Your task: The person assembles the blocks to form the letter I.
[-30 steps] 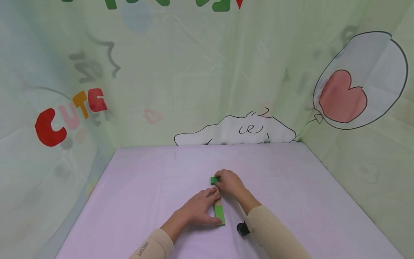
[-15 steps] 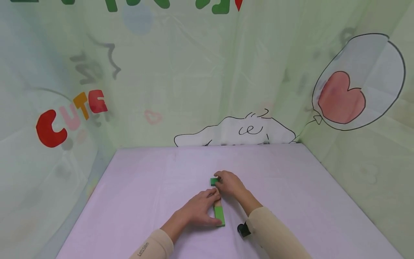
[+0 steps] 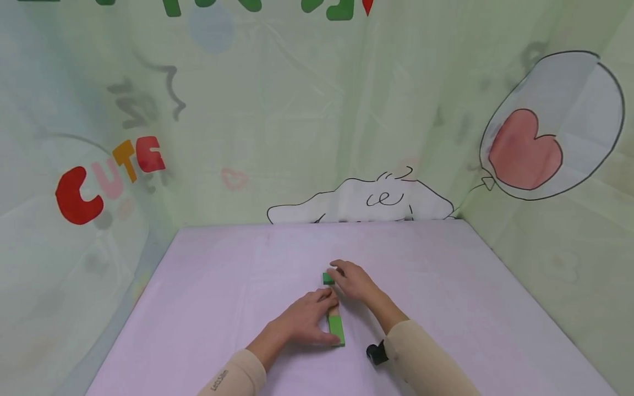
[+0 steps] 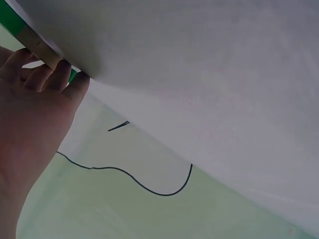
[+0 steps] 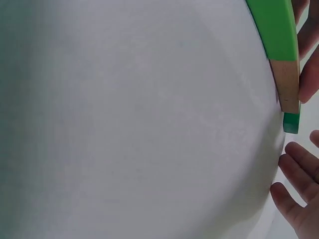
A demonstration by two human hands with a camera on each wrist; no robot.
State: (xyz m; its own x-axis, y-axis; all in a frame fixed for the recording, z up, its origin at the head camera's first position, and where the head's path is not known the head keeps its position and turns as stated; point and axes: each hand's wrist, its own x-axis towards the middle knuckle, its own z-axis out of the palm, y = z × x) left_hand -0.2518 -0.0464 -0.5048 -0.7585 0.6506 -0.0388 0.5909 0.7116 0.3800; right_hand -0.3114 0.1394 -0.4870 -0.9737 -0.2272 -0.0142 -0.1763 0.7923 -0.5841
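Observation:
A light green block (image 3: pixel 335 330) and a bare wood block (image 3: pixel 334 309) lie end to end on the purple-white tabletop. My left hand (image 3: pixel 304 319) rests along this row, with its fingers on the wood part (image 4: pixel 41 50) and its thumb on the near end of the green one. At the far end sits a small dark green block (image 3: pixel 328 279), also visible in the right wrist view beyond the wood. Beside it is my right hand (image 3: pixel 354 279), its fingers spread in the right wrist view and holding nothing. Whether it still touches the block is unclear from the head view.
A black object (image 3: pixel 377 353), partly hidden, shows at my right sleeve (image 3: pixel 428 357). Printed cloth (image 3: pixel 307 110) hangs behind and at both sides of the table (image 3: pixel 223 275).
My right hand has drawn slightly to the right and its fingers have come away from the small dark green block. The left hand and the row stay in place.

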